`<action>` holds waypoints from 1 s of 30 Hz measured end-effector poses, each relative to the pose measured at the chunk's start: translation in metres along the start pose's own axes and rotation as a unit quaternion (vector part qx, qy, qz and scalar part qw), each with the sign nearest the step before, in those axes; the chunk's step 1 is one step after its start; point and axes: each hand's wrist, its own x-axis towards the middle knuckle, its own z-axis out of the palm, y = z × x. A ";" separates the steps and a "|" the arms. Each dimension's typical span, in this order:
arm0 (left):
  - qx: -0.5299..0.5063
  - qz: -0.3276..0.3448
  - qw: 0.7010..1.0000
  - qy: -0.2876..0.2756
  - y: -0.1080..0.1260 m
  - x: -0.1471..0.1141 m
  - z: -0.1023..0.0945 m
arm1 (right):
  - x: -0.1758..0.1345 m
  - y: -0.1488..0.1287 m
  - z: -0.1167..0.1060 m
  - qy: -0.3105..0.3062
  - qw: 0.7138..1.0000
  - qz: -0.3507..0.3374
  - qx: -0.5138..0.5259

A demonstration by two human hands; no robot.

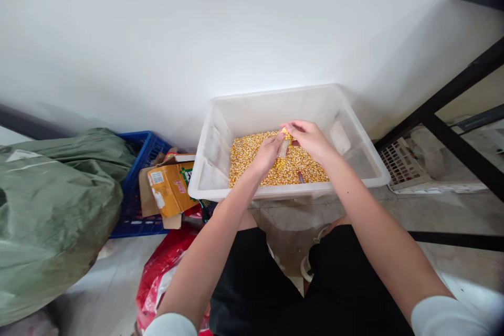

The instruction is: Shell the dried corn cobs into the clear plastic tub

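Both my hands hold one corn cob [284, 148] above a white plastic bin [271, 97]. Part of the cob is bare and pale, while yellow kernels still cover its ends. My left hand [269, 151] grips it from the left side. At its upper end, the fingers of my right hand [307, 138] close round the kernels. Loose corn kernels [252, 160] spread over the floor of the bin beneath. A small tool with a reddish tip [301, 177] lies on the kernels near the front wall; its kind is unclear.
Left of the bin are an orange cardboard box [173, 187], a blue crate [145, 149] and a large green bag [59, 210]. A red plastic bag [159, 262] lies by my left leg. A black metal frame [460, 152] and a white basket [403, 165] stand on the right.
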 end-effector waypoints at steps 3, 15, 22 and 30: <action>-0.014 -0.014 1.000 -0.012 0.002 -0.001 0.000 | 0.000 0.000 0.001 0.018 1.000 0.014 0.005; 0.285 0.012 0.958 -0.016 -0.003 -0.011 0.002 | 0.003 0.009 0.003 0.037 0.999 0.002 -0.015; 0.395 0.057 0.917 0.011 -0.004 -0.010 -0.001 | -0.002 -0.003 0.003 0.008 0.998 0.055 0.043; 0.548 0.049 0.833 0.064 0.003 -0.018 0.009 | -0.003 -0.002 0.000 -0.001 0.997 0.071 -0.033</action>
